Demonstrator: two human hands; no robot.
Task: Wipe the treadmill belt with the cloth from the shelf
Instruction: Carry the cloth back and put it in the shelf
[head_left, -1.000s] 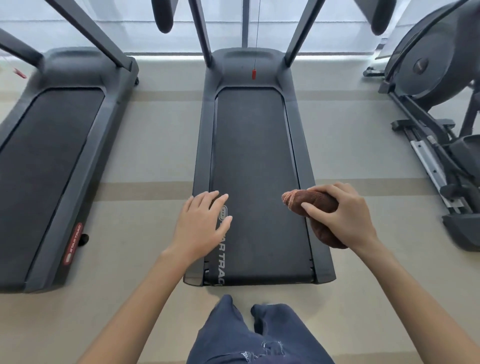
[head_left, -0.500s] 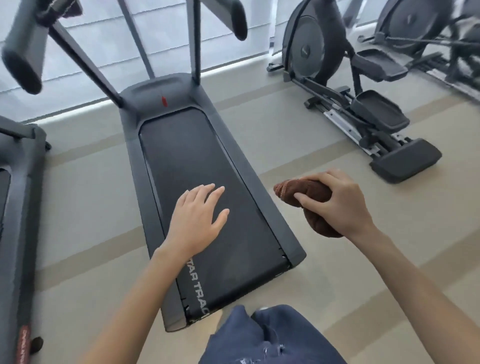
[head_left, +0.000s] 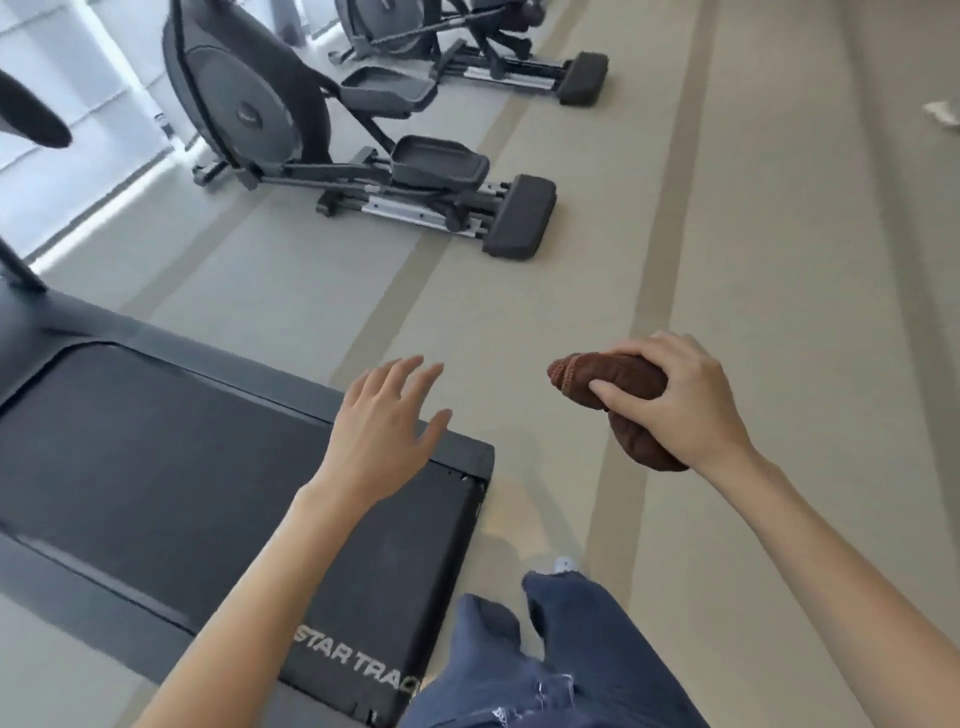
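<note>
Treadmill belt (head_left: 156, 467): one flat, matte black band with a fine grainy texture. It is framed by a smooth dark grey deck (head_left: 457, 452) with rounded corners, and white "STAR TRAC" lettering runs along the near edge. Beside that end stand two legs (head_left: 582, 649) in blue denim, frayed at one spot. One pale shoe tip (head_left: 563, 564) shows blurred just beyond them.

Two bare forearms reach forward. The left grip (head_left: 384, 431) sits over the deck's corner with fingers straight and spread, holding nothing; whether it touches the deck I cannot tell. The right grip (head_left: 685, 400) is curled round the one cloth (head_left: 613, 379), with the thumb pressed across its top. The cloth is a brown, nubbly terry wad, bunched into a rounded lump with a stitched hem poking out to the left. It is held in the air over the floor (head_left: 779, 234), to the right of the treadmill and apart from it.

The floor is smooth pale grey-beige, crossed by at least two darker tan stripes. Farther off stand two machines, the nearer elliptical trainer (head_left: 270, 114) and the farther elliptical trainer (head_left: 441, 31). Each has a round dark housing, moulded pedals and bright metal rails.
</note>
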